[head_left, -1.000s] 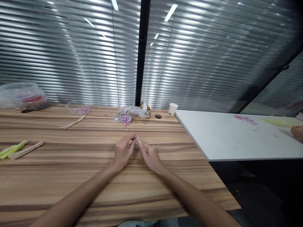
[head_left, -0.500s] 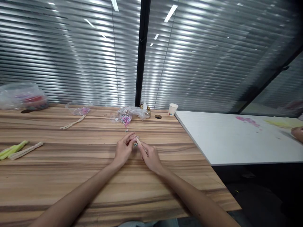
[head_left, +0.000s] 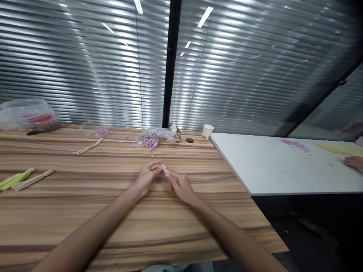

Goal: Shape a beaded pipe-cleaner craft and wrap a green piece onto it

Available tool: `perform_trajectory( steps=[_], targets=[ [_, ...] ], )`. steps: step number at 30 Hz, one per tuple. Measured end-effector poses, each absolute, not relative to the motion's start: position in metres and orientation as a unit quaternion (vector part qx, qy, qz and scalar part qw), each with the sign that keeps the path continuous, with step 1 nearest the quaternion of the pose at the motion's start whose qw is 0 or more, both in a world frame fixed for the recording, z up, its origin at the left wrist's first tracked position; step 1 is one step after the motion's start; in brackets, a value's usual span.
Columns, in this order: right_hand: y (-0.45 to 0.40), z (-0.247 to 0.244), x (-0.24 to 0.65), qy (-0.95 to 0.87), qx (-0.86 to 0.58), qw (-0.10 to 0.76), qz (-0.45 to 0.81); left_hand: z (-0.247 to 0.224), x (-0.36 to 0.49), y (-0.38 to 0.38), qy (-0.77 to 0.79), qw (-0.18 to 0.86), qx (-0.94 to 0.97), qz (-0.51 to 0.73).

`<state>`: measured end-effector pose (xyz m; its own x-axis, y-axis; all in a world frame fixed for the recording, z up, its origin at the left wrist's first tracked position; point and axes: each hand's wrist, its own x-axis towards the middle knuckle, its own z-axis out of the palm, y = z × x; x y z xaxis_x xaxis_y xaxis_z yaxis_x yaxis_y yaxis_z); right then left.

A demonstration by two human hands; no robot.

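My left hand (head_left: 146, 175) and my right hand (head_left: 180, 186) meet over the middle of the wooden table. Between their fingertips is a small cream-coloured strip (head_left: 165, 170), its exact kind too small to tell. Both hands are closed in a pinch on it, the left thumb and forefinger at the far end and the right fingers at the near end. Something small and shiny shows beside the strip, partly hidden by the fingers. Just beyond the hands a tiny ring-like piece (head_left: 152, 156) lies on the wood.
Pink and purple small pieces (head_left: 151, 142) spill from a clear bag (head_left: 161, 133). A paper cup (head_left: 207, 131) stands behind. Leftward lie cream strips (head_left: 88, 146), a yellow bundle (head_left: 17, 179) and a clear tub (head_left: 31, 115). Another person's hand (head_left: 354, 161) rests over the white table (head_left: 278, 170).
My left hand has turned a little, its fingers curling closer around the far end of the cream strip. My right hand has barely moved. The other person's hand has shifted slightly left.
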<state>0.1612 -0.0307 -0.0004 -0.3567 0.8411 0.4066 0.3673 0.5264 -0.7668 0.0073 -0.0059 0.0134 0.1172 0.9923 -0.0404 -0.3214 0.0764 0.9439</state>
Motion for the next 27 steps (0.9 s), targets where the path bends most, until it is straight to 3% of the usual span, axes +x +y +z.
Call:
perform_trajectory(
  steps=[12,20,23,27],
  targets=[
    [-0.022,-0.009,0.158,-0.667,-0.373,0.450,0.461,0.011,0.006,-0.004,0.360,0.670,0.401,0.510],
    [-0.022,-0.007,0.158,-0.667,-0.380,0.456,0.450,0.014,0.009,-0.008,0.376,0.662,0.410,0.503],
    [-0.022,-0.007,0.158,-0.677,-0.390,0.450,0.432,0.011,0.010,-0.007,0.393,0.629,0.436,0.510],
    [-0.023,-0.007,0.159,-0.685,-0.422,0.449,0.388,0.003,0.012,-0.005,0.435,0.489,0.512,0.556]
  ],
)
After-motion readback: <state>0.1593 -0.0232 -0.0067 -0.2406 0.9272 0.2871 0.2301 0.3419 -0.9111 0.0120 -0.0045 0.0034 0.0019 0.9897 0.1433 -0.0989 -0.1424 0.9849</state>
